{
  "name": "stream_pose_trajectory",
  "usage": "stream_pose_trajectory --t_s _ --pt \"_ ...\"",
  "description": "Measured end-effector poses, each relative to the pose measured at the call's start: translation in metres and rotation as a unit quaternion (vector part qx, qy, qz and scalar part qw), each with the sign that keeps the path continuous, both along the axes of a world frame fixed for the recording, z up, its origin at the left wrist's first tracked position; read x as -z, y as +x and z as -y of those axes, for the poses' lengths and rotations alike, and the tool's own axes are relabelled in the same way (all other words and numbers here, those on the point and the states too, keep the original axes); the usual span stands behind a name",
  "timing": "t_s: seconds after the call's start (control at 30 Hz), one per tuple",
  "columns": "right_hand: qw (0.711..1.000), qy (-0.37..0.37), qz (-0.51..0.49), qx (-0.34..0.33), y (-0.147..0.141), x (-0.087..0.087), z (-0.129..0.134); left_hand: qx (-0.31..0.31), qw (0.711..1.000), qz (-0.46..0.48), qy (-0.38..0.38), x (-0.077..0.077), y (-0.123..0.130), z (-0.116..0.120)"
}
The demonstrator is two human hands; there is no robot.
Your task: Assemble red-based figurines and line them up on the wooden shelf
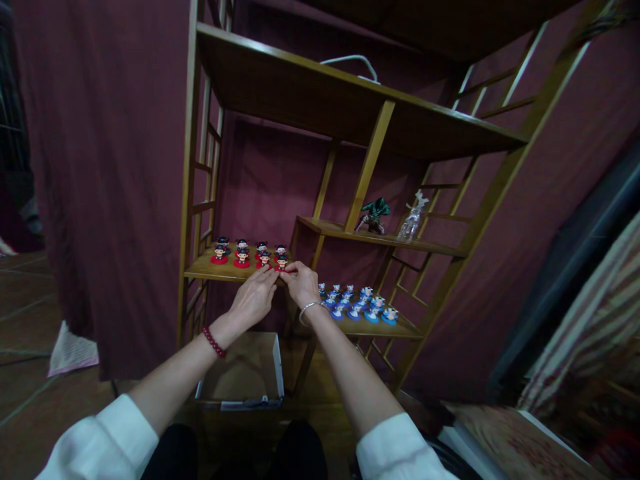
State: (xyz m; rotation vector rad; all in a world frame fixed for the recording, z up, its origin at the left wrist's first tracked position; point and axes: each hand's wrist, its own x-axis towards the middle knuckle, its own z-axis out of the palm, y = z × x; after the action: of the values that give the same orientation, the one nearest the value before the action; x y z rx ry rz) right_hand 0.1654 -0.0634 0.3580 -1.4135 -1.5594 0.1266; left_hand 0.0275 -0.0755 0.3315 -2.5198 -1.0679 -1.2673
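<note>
Several small figurines with black hair and red round bases stand in two rows on the left wooden shelf. Both my hands meet at the front right figurine. My right hand, with a silver bangle at the wrist, pinches its red base from the right. On the left side, my left hand, wearing a dark red bead bracelet, rests its fingertips at the shelf's front edge, near the same base and the neighbouring figurine. Its fingers are stretched out, with nothing visible in them.
Blue-based figurines stand in rows on the lower right shelf. A green-and-dark figure and a clear wrapped object occupy the small raised shelf. Below, an open cardboard box sits under the left shelf. A wooden upright divides the middle section.
</note>
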Motion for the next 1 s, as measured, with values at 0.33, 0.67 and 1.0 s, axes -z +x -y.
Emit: stream_pose_trajectory --t_s 0.33,0.67,1.0 --pt "0.984 -0.037 0.153 0.089 -0.004 -0.003 0.000 0.003 1.000 -0.021 -0.011 -0.003 0.002 -0.003" --pt "0.964 -0.062 0.231 0.116 -0.012 -0.010 0.000 0.001 1.000 -0.024 -0.018 -0.004 0.004 -0.004" --pt "0.963 -0.068 0.235 0.116 -0.009 -0.008 -0.004 -0.025 0.998 -0.041 -0.031 -0.007 0.008 -0.004"
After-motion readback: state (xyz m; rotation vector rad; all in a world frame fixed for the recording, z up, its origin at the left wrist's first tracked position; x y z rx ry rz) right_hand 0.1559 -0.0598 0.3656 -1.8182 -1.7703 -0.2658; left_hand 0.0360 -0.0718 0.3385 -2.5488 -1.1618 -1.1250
